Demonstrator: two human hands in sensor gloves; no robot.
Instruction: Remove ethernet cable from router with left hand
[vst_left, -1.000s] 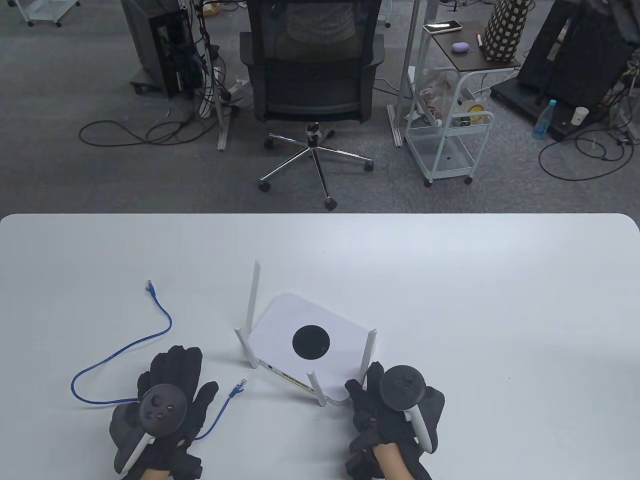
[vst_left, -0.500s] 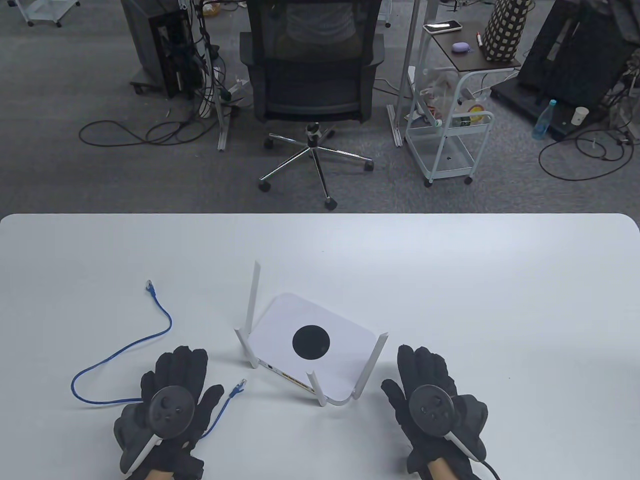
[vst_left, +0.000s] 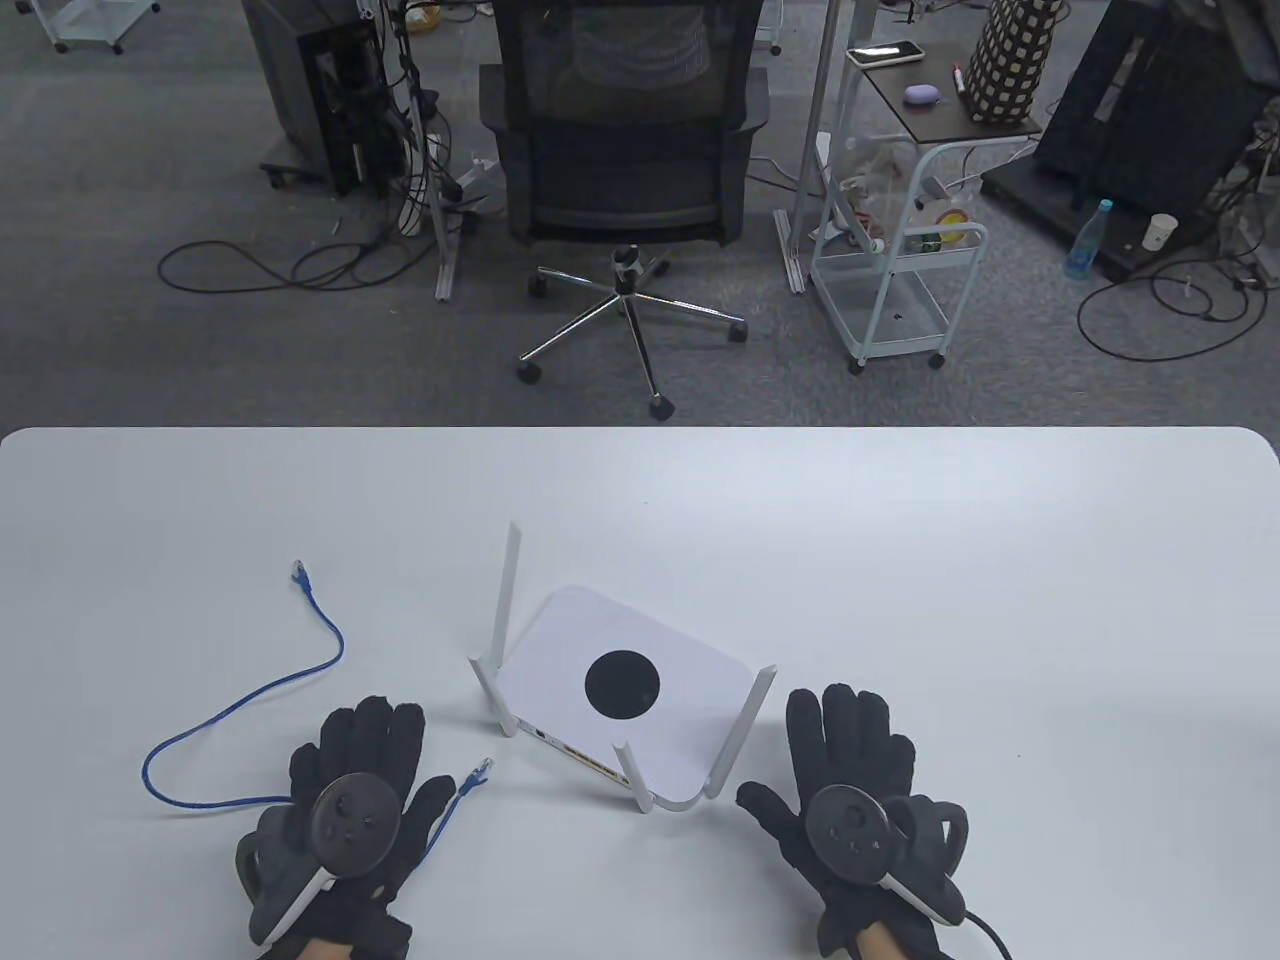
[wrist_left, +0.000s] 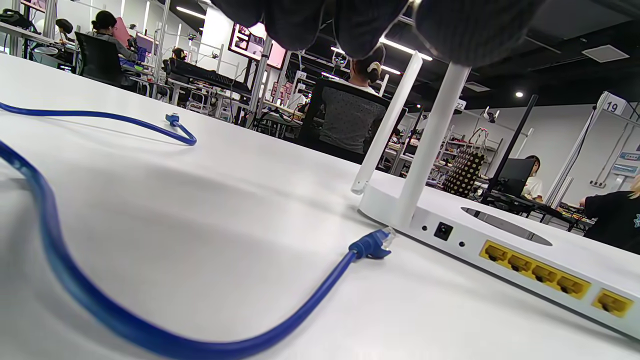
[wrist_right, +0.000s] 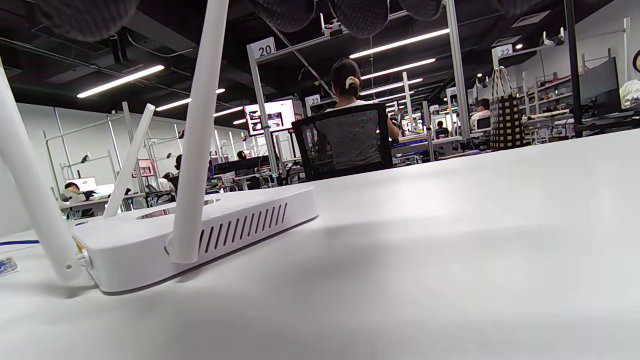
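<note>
A white router (vst_left: 640, 640) with a black disc on top and several upright antennas sits at mid table. Its yellow ports (wrist_left: 540, 272) face me and stand empty. A blue ethernet cable (vst_left: 250, 695) lies loose on the table to the router's left, its near plug (vst_left: 482, 769) apart from the router; the plug also shows in the left wrist view (wrist_left: 372, 245). My left hand (vst_left: 365, 745) rests flat and open on the table, over part of the cable. My right hand (vst_left: 845, 740) rests flat and open just right of the router, holding nothing.
The cable's far plug (vst_left: 298, 572) lies up left of the router. Beyond the white table's far edge (vst_left: 640, 432) are an office chair (vst_left: 625, 130), a white trolley (vst_left: 900, 270) and floor cables.
My right hand has let go of the router's near right corner, moved right and flattened on the table. The router's right antenna stands free. My left hand shifted slightly forward.
</note>
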